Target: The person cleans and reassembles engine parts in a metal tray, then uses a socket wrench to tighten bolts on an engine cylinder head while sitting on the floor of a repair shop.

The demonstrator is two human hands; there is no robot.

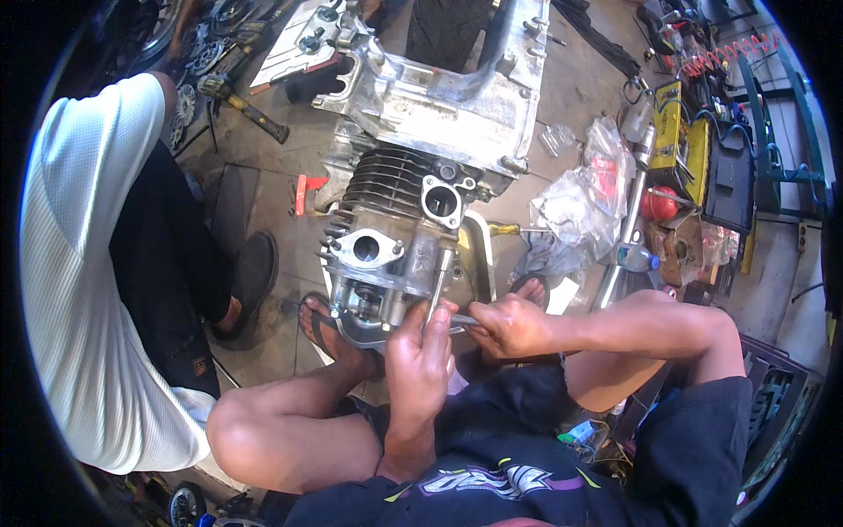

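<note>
In front of me stands a scooter engine [386, 189] with dark cooling fins and two flanged ports, joined to a big silver crankcase [439, 101]. A socket wrench [441, 279] rests with its long shaft's far end against the near right side of the cylinder head. My left hand [416, 360] is closed around the near end of that shaft, thumb lying along it. My right hand [512, 325] grips the wrench's crosswise handle, just right of my left hand. Its exact handle shape is partly hidden by my fingers.
Another person in a white shirt [79, 263] sits close on the left. A screwdriver [505, 229] and plastic bags [584, 198] lie to the right, near a yellow toolbox [680, 145]. A hammer-like tool [250, 114] lies at the upper left. A metal tray [479, 255] sits under the engine.
</note>
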